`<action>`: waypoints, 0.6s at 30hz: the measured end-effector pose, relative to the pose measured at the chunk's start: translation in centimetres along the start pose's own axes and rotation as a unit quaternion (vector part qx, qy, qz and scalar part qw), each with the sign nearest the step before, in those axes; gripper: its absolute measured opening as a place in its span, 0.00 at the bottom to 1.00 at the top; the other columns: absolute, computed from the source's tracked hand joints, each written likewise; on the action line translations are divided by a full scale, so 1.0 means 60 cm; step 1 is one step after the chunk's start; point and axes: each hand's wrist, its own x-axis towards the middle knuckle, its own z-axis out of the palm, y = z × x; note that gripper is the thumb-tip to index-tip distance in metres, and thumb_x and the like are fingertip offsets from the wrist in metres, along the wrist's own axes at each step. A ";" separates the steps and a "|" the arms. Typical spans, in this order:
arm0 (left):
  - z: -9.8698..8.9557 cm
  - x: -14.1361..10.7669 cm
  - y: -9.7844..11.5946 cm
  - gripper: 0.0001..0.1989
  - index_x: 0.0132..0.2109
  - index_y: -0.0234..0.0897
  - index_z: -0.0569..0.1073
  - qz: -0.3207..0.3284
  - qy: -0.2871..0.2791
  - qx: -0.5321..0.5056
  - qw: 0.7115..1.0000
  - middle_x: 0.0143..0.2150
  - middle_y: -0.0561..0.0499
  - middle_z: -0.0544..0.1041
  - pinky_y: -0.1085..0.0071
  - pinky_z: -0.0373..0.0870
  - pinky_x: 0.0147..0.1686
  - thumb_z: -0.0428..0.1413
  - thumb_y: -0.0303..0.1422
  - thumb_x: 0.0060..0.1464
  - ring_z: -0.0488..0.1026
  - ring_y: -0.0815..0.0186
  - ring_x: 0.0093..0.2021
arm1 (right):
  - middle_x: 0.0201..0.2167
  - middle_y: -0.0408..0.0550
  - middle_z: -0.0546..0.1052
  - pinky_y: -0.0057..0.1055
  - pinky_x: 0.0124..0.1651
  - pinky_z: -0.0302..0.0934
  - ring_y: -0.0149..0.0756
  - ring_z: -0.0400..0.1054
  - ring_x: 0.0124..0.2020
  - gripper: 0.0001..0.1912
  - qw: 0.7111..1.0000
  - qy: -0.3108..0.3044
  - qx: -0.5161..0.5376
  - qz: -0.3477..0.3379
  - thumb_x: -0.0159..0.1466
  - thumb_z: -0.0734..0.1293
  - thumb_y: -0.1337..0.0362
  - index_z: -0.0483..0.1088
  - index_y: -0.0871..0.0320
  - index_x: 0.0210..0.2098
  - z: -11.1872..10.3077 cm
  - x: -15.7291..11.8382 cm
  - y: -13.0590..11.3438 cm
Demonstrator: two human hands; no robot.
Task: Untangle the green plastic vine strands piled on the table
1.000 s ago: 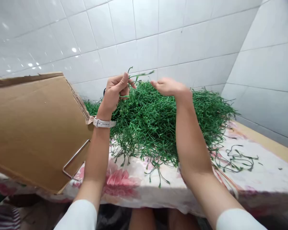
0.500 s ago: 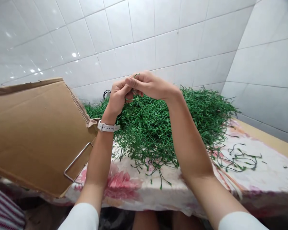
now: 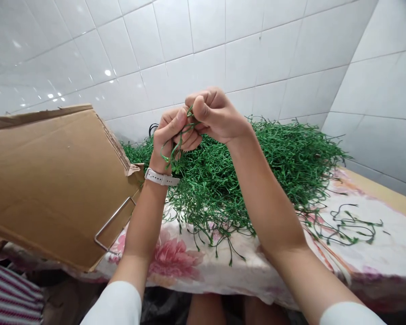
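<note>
Thin green plastic-looking stems (image 3: pixel 177 143) are pinched between my two hands, above a big heap. My left hand (image 3: pixel 169 131), with a pale watch strap (image 3: pixel 161 177) at the wrist, closes its thumb and fingers on them. My right hand (image 3: pixel 214 113) touches the left, its fingers curled on the upper part of the same stems. Some stem ends hang down over the left palm. Behind and below lies the heap of green stems (image 3: pixel 219 180), a tangle of curly pieces with small tips. Just where the fingers meet the stems is partly hidden.
At the left, a large cardboard sheet or box side (image 3: pixel 50 180) leans, with a bent metal wire frame (image 3: pixel 103 230) by it. A floral cloth (image 3: pixel 230 280) covers the table. Loose stems (image 3: pixel 355 223) lie at the right. White tiled walls (image 3: pixel 243 49) stand behind. Striped fabric (image 3: pixel 11 293) shows lower left.
Both hands have shifted slightly, the right one rising. More of the green stems now shows between them, hanging over the left palm. The view has moved a little.
</note>
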 end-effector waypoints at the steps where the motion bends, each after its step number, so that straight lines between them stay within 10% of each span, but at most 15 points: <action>1: -0.001 0.002 -0.002 0.30 0.21 0.40 0.55 0.004 -0.001 -0.012 1.000 0.13 0.60 0.42 0.72 0.47 0.11 0.50 0.46 0.70 0.40 0.76 0.10 | 0.18 0.33 0.50 0.19 0.17 0.49 0.21 0.56 0.19 0.33 1.000 0.009 0.004 -0.001 0.59 0.73 0.35 0.58 0.54 0.27 -0.001 0.001 0.005; 18: 0.008 0.009 -0.011 0.27 0.25 0.40 0.52 0.065 0.086 -0.122 0.987 0.17 0.60 0.37 0.73 0.44 0.12 0.40 0.43 0.74 0.32 0.74 0.14 | 0.16 0.34 0.40 0.27 0.15 0.40 0.29 0.35 0.19 0.40 0.973 0.183 0.128 -0.065 0.59 0.62 0.24 0.43 0.52 0.23 -0.005 0.021 0.037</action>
